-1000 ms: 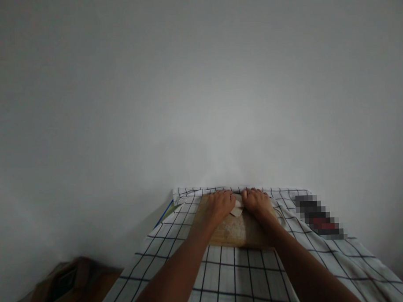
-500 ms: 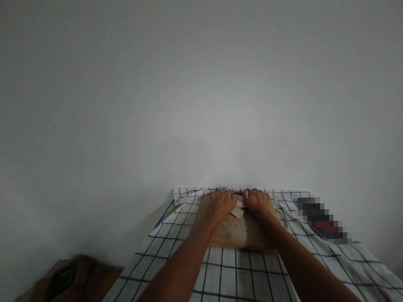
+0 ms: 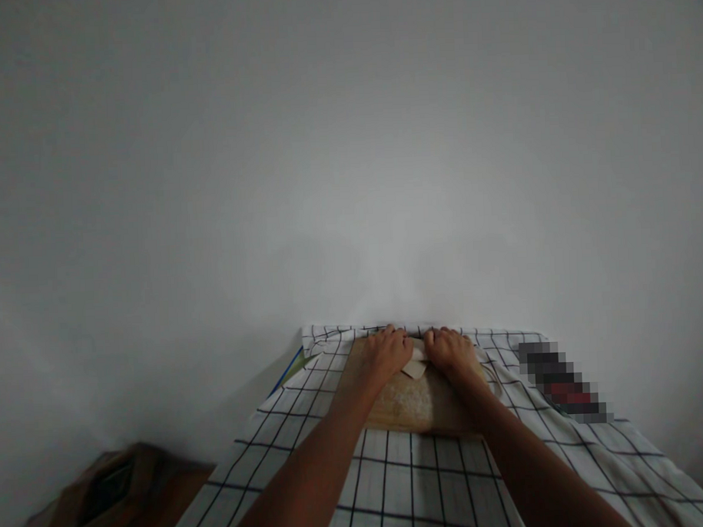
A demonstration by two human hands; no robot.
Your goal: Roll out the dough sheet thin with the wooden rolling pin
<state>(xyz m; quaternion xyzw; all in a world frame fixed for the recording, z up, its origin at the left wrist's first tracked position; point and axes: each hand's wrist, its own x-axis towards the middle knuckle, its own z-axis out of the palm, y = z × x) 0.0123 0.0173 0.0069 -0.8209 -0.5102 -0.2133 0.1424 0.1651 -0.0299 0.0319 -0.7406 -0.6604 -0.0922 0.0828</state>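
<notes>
Virtually unmoved, left hand [image 3: 388, 353] and right hand [image 3: 451, 351] at pale sheet [image 3: 415, 368] on board [image 3: 406, 409], fingers [image 3: 442, 337] curled, pinch unclear

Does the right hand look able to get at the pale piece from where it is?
Probably yes: the right hand is right beside the pale piece, with nothing visible between them.

The person's two forearms [image 3: 321, 464] are bare for as much of them as I can see, broad toward the elbow and narrowing smoothly to a slim, bare wrist [image 3: 361, 392] on each side. The left hand [image 3: 388, 351] and the right hand [image 3: 451, 351] are ungloved, with rounded backs and knuckles; the nails are too small and dim to make out.
</notes>
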